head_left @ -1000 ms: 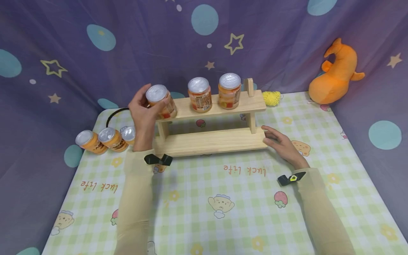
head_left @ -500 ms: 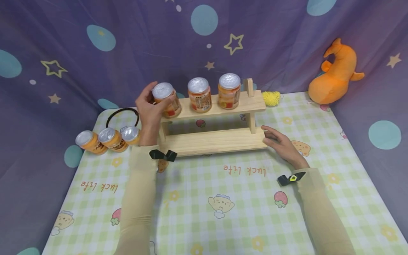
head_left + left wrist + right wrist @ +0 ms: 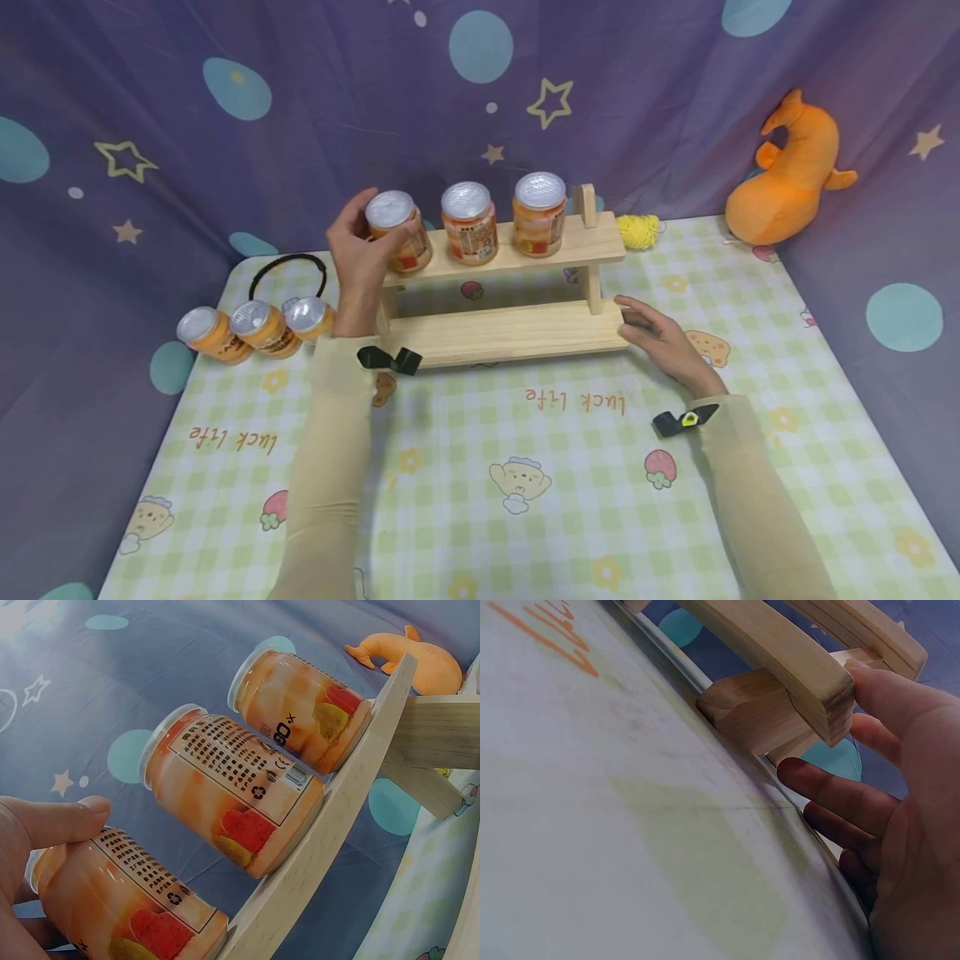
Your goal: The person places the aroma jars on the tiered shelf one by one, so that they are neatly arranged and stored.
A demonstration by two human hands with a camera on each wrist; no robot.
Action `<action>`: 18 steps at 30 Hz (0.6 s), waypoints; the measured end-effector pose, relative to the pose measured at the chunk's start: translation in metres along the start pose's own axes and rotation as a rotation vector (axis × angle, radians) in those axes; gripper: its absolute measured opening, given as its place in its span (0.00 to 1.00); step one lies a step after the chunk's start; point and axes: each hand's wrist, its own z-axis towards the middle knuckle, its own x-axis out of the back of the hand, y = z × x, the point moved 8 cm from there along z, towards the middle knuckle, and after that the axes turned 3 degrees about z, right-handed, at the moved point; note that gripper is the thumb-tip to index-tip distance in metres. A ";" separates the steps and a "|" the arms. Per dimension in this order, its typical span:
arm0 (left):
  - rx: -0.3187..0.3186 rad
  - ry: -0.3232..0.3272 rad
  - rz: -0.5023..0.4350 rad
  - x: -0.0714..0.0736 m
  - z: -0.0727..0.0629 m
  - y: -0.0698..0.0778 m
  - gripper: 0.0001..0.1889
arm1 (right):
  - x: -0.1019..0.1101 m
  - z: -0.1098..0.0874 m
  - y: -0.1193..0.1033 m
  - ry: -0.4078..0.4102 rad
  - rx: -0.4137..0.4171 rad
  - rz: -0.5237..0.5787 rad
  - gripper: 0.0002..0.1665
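Note:
My left hand [image 3: 362, 258] grips an orange-labelled can [image 3: 405, 242] with a silvery lid, thumb on its near side and fingers around behind. This can stands upright at the left end of the upper board of a two-tier wooden shelf [image 3: 510, 332]. Two matching cans, a middle can [image 3: 471, 229] and a right can [image 3: 540, 218], stand in a row beside it. In the left wrist view the held can [image 3: 135, 900] meets the board's top. My right hand [image 3: 667, 342] touches the right end of the lower board [image 3: 810, 682], its other fingers spread free.
Three more orange cans [image 3: 266, 329] stand left of the shelf, by a dark looped handle [image 3: 288, 257]. A yellow yarn ball [image 3: 639, 232] lies behind the shelf's right end. An orange plush toy [image 3: 783, 187] leans at the back right corner. A purple curtain hangs behind.
My left hand has moved right with the can, which was tilted and now stands more upright, nearer the middle can. The right hand has stayed at the shelf's end.

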 end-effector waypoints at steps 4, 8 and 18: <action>0.006 -0.002 -0.004 -0.001 -0.001 0.000 0.33 | 0.000 0.000 0.000 0.000 -0.002 -0.002 0.34; 0.001 -0.012 0.003 -0.001 -0.001 0.000 0.33 | 0.000 0.000 0.000 0.002 -0.002 -0.006 0.34; -0.063 -0.052 0.022 -0.002 -0.001 -0.002 0.35 | 0.000 0.000 -0.001 0.002 0.001 -0.007 0.34</action>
